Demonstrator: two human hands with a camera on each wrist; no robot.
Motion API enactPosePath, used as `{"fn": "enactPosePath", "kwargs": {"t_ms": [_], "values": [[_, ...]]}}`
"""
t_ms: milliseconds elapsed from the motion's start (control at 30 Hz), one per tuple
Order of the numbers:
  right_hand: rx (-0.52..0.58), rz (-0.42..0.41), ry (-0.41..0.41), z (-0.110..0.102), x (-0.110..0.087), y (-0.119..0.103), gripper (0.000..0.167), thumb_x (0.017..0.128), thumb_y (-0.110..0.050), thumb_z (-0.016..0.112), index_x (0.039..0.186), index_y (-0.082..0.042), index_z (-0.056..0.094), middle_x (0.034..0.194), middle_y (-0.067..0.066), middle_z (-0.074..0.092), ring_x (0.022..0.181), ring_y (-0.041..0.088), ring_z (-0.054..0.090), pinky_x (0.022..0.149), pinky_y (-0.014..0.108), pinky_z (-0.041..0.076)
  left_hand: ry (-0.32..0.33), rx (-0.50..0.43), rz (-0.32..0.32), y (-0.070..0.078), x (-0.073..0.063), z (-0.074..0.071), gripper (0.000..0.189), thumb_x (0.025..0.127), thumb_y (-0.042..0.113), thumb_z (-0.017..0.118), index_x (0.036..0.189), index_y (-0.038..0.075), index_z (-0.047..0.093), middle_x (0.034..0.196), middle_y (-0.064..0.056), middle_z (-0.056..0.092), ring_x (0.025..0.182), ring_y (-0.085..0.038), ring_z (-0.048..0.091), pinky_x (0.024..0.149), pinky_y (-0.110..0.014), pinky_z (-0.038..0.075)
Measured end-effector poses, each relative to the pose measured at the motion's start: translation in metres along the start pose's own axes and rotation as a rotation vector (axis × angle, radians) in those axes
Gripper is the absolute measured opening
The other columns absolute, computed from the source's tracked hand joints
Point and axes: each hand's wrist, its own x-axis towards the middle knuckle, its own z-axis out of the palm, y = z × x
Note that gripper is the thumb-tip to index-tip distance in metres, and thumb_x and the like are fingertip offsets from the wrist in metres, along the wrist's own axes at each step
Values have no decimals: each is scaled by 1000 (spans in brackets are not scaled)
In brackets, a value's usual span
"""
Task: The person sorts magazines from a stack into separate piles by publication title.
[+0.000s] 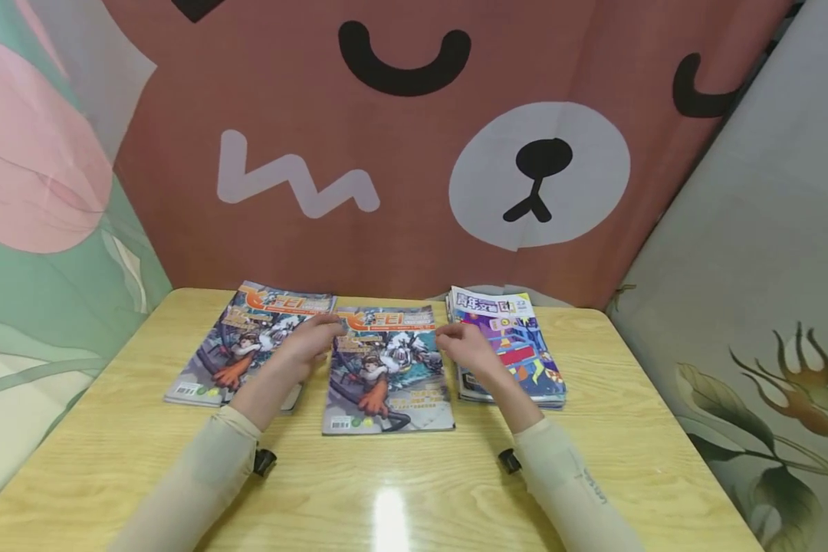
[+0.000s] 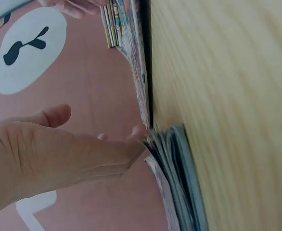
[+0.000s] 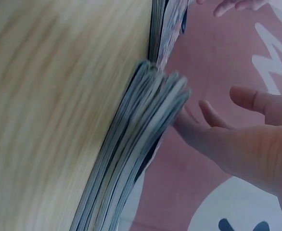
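A magazine [image 1: 386, 376] with an orange title and a cartoon figure lies on the table between both hands. My left hand [image 1: 310, 341] hovers by its upper left corner, beside a left pile of magazines [image 1: 244, 349] with the same cover. My right hand [image 1: 465, 345] is at the upper right edge, partly over a thicker pile of magazines [image 1: 524, 353] with a purple cover. In the left wrist view, my left hand [image 2: 69, 149] has extended fingers with the thumb apart. In the right wrist view, my right hand [image 3: 242, 139] has fingers close to the page edges [image 3: 136, 134]. Whether the fingertips touch is unclear.
The light wooden table [image 1: 386, 498] ends at the back against a brown curtain [image 1: 414, 253] with a bear face. A grey flowered cloth [image 1: 724, 291] hangs at the right, and a green one with a pink shape [image 1: 34, 153] at the left.
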Motion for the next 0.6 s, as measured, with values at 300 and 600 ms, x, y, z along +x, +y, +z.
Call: {"fn": "enactPosePath", "kwargs": {"t_ms": [300, 600], "values": [[-81, 76, -41, 17, -9, -3, 58, 100, -21, 58, 149, 8, 43, 148, 25, 46, 133, 41, 46, 107, 55, 41, -46, -252, -164, 1, 0, -8, 85, 95, 13, 62, 161, 0, 10, 160, -31, 13, 146, -42, 22, 115, -57, 29], [-8, 126, -42, 19, -9, -3, 62, 100, -19, 62, 150, 10, 38, 151, 27, 41, 136, 45, 40, 110, 59, 36, -53, -389, -206, -1, 5, -16, 74, 98, 11, 56, 159, 0, 16, 157, -31, 21, 146, -42, 23, 113, -58, 32]]}}
